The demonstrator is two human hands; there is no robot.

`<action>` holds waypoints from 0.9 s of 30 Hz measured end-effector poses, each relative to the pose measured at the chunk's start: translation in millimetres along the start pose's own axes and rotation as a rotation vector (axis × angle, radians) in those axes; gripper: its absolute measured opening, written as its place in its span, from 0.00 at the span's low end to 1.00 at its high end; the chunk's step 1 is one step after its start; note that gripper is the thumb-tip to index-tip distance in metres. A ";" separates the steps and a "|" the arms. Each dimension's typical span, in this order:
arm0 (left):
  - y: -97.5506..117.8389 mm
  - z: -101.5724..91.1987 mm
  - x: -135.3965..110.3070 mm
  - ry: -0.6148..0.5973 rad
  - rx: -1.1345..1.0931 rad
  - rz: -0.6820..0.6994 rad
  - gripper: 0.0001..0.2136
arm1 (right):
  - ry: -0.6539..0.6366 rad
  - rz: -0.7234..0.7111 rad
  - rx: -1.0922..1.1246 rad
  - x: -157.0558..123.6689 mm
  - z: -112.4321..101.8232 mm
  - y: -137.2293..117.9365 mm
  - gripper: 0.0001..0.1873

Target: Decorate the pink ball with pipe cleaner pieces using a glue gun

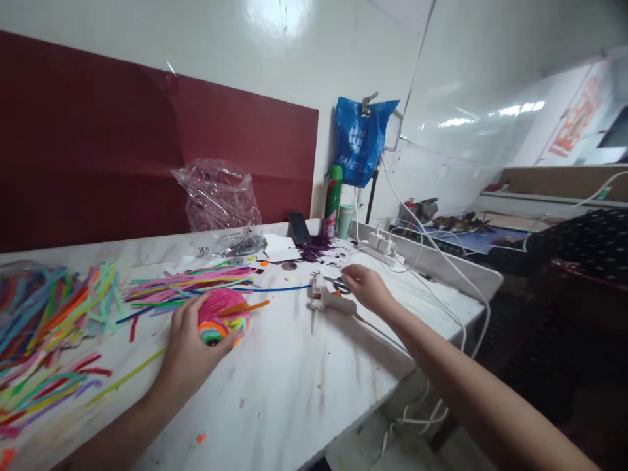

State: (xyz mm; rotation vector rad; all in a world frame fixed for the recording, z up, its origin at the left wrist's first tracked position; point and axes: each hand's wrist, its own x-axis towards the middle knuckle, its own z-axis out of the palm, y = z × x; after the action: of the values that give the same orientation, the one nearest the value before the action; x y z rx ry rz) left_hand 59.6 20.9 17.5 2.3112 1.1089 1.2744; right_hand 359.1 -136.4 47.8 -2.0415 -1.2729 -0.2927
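My left hand (191, 337) is closed round a pink fuzzy ball (220, 302) made of pipe cleaners. Rainbow-coloured arcs, a black round spot and an orange strip (245, 307) show on it. To the right, my right hand (364, 286) has its fingers curled together at the dark handles of a pair of scissors (337, 284); its fingertips are partly hidden. Just left of that hand a glue gun (338, 303) lies on the white table (275, 392), nozzle toward me. A blue pipe cleaner (275, 289) lies between the ball and the glue gun.
Bundles of coloured pipe cleaners (53, 320) cover the table's left side. At the back are clear plastic bags (220, 196), a phone (299, 228), purple scraps (316, 247), a green spray can (333, 199) and a cup (345, 221). White cables run from a power strip (380, 243).
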 end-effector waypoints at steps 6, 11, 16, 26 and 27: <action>-2.8 3.3 -0.9 0.033 -0.052 -0.080 0.35 | -0.154 -0.122 -0.152 -13.5 5.9 17.9 0.09; -4.7 3.8 -2.4 0.053 -0.027 -0.004 0.33 | -0.241 -0.192 -0.320 -13.5 31.3 -0.2 0.10; -9.2 7.8 -5.6 0.065 -0.024 0.098 0.31 | -0.284 -0.202 -0.398 -7.5 43.4 -0.7 0.06; -4.9 4.5 -7.7 0.040 -0.126 -0.051 0.33 | -0.147 -0.167 -0.151 -31.0 28.9 -11.4 0.08; -4.4 4.5 -8.0 0.038 -0.132 -0.057 0.33 | -0.127 -0.149 0.000 -39.4 25.2 -17.8 0.09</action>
State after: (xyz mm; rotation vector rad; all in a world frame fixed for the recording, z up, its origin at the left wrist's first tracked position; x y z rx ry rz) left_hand 58.6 18.5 7.7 2.1538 1.0607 1.3330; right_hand 320.3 -142.3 16.7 -1.9955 -1.5070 -0.2344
